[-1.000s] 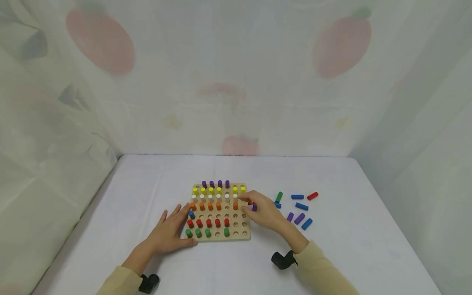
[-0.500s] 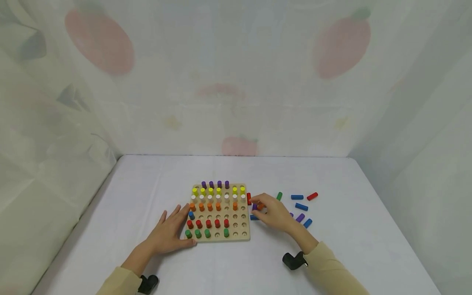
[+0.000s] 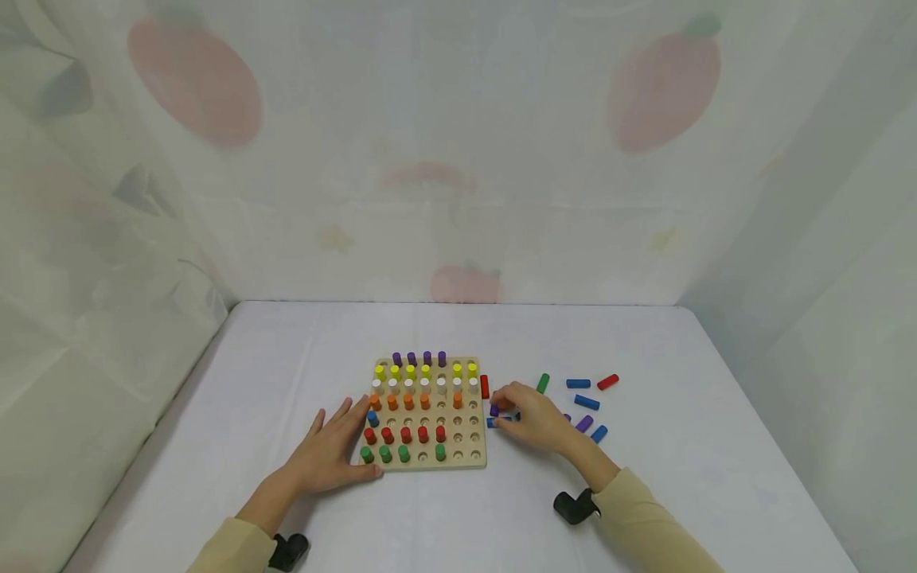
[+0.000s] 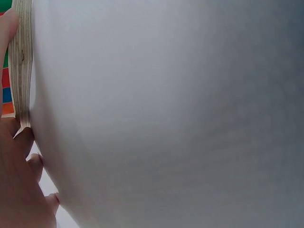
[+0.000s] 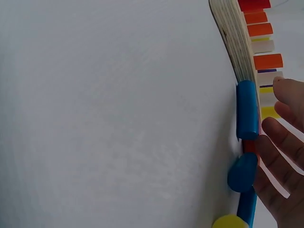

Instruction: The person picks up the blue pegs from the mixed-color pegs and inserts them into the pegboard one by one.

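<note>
On white cloth (image 3: 301, 334), a purple peg (image 3: 494, 411) lies by the right grip (image 3: 532, 416), hold unclear.

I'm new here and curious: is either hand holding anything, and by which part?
The left hand rests against the pegboard at its left edge and near-left corner; whether the right hand holds anything cannot be told.

Blue peg (image 3: 491, 422) partly hidden by the right hand (image 3: 533, 415)
Near that hand, the right wrist view's bottom edge crops a yellow peg (image 5: 230, 222).
</note>
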{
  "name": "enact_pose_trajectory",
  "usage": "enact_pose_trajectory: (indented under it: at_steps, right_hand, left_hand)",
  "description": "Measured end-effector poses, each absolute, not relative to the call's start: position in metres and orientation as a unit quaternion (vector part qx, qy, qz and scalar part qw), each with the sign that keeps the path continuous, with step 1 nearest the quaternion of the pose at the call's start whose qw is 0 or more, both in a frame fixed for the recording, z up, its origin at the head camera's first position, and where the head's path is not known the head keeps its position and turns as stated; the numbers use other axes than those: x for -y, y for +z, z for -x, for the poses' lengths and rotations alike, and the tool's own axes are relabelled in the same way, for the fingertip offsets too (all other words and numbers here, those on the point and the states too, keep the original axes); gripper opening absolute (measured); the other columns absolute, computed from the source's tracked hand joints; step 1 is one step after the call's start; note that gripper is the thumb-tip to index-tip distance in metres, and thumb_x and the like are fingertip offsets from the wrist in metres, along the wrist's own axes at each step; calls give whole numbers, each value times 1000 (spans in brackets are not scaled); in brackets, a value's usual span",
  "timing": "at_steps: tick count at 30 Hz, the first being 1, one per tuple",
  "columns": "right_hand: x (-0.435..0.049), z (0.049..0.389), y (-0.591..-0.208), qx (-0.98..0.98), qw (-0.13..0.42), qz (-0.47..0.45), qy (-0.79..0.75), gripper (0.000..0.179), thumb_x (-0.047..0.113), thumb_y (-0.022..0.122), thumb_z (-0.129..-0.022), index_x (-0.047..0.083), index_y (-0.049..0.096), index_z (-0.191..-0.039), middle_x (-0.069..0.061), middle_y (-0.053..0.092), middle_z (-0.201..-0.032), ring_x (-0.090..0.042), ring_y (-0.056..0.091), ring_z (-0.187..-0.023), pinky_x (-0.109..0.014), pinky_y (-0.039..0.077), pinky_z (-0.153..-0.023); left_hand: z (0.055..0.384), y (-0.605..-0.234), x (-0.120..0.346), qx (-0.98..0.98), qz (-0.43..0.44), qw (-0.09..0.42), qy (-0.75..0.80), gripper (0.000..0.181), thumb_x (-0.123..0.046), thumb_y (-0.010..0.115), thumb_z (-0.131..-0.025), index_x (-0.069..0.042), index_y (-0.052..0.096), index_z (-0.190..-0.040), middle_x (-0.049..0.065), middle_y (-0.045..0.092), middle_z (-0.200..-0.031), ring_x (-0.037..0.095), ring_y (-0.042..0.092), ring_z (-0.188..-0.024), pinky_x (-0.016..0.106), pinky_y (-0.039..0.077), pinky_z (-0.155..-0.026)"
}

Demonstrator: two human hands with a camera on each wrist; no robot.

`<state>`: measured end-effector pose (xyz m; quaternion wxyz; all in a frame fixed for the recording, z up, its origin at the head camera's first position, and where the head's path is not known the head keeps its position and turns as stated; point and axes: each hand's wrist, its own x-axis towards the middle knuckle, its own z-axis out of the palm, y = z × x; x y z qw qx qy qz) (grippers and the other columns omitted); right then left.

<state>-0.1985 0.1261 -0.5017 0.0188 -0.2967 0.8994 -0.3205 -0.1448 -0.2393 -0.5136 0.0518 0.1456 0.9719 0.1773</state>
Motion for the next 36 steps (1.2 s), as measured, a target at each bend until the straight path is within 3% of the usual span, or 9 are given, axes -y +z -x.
enact_pose_trajectory:
  at_steps: [10, 23, 36]
  right_hand:
    - [-126, 198, -507, -908, 36, 289, -302, 23, 24, 68, -83, 17, 62, -104, 8, 56, -91, -6, 52, -81, -18, 49, -72]
    - [-125, 197, -509, -916, 15, 302, -262, 18, 25, 70, -82, 20, 64, -98, 10, 54, -86, -4, 49, -75, -17, 47, -67]
    - [-121, 195, -507, -924, 10, 318, -214, 18, 27, 69, -82, 22, 65, -99, 11, 58, -89, -2, 49, -77, -17, 48, -72]
  left_hand:
    - [145, -514, 239, -971, -143, 54, 182, 114, -78, 59, -61, -17, 17, -149, 4, 29, -150, 32, 19, -140, 63, 5, -108]
    - [144, -512, 239, -971, -145, 54, 180, 114, -76, 61, -62, -16, 18, -149, 5, 29, -150, 32, 20, -139, 63, 6, -108]
    - [145, -514, 239, -972, -145, 52, 176, 115, -79, 59, -61, -17, 18, -149, 5, 29, -150, 32, 19, -140, 63, 6, -108]
